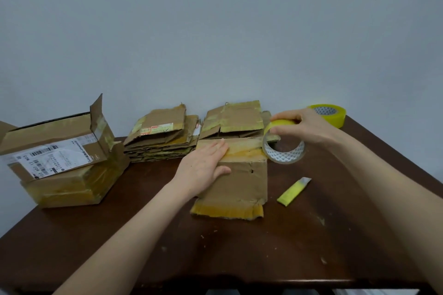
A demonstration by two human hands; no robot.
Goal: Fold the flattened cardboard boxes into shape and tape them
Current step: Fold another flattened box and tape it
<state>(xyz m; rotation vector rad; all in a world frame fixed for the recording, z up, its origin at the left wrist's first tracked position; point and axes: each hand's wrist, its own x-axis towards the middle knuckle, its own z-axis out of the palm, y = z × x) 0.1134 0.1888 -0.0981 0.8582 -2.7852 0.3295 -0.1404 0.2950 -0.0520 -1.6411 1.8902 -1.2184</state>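
The left hand (pixel 203 165) is pressing flat on the box (pixel 242 182) in the middle of the table (pixel 143 235) while the right hand (pixel 304 127) is gripping the tape roll (pixel 284 151) beside it, probably risking a crooked strip if the box slips.

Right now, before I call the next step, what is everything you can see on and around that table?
centre box: 1, brown with yellowed tape, mid-table, under the left hand.
tape roll: 1, yellow, white patterned core, at the centre box's far right corner, in the right hand.
spare roll: 1, yellow, back right corner of the table.
knife: 1, yellow handle, grey tip, lying right of the centre box.
flattened boxes: 2 stacks, brown, at the back by the wall.
built boxes: 2, brown, stacked at the left; the upper has open flaps and a white label.
table: 1, dark brown.
wall: grey-blue, behind.
hands: left hand flat on the centre box; right hand gripping the tape roll.
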